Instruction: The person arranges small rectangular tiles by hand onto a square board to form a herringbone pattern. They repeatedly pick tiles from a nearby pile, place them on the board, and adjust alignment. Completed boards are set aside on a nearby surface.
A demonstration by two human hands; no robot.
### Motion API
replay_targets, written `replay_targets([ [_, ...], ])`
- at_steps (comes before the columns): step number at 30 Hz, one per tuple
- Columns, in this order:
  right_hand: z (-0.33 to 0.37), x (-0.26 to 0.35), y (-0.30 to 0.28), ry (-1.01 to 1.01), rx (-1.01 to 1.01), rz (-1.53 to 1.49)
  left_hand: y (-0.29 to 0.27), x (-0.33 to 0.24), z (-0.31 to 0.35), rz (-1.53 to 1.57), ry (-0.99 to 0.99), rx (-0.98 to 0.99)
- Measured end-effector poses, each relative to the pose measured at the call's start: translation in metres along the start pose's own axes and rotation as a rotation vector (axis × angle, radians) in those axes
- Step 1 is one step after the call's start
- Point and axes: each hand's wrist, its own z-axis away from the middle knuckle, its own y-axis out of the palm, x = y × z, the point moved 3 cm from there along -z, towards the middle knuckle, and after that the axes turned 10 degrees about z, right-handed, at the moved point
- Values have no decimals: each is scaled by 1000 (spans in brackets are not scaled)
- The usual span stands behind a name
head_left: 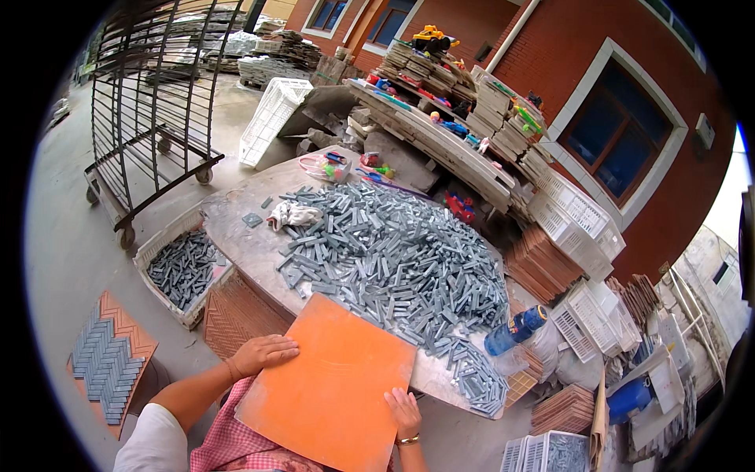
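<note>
In front of me a flat, square orange board (330, 377) is tilted, its near part over my lap. My left hand (267, 354) holds its left edge, fingers lying over the upper face. At the right edge my right hand (403, 411), with a bracelet at the wrist, grips it too, fingertips on top and the thumb hidden. Beyond the board a big heap of small grey stone strips (393, 259) covers much of the table (244, 228). The board overlaps the table's near edge.
On the left lie a herringbone mould tray (110, 362) partly filled with grey strips and a crate (185, 267) of strips. A blue bottle (515, 330) stands right of the heap. A wheeled metal rack (153, 118), stacked mould trays (543, 263) and white crates (578, 220) surround me.
</note>
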Motion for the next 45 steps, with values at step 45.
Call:
replay_targets([
  [45, -147, 0, -133, 455, -462, -923, -123, -50, -144, 1107, -117, -558],
])
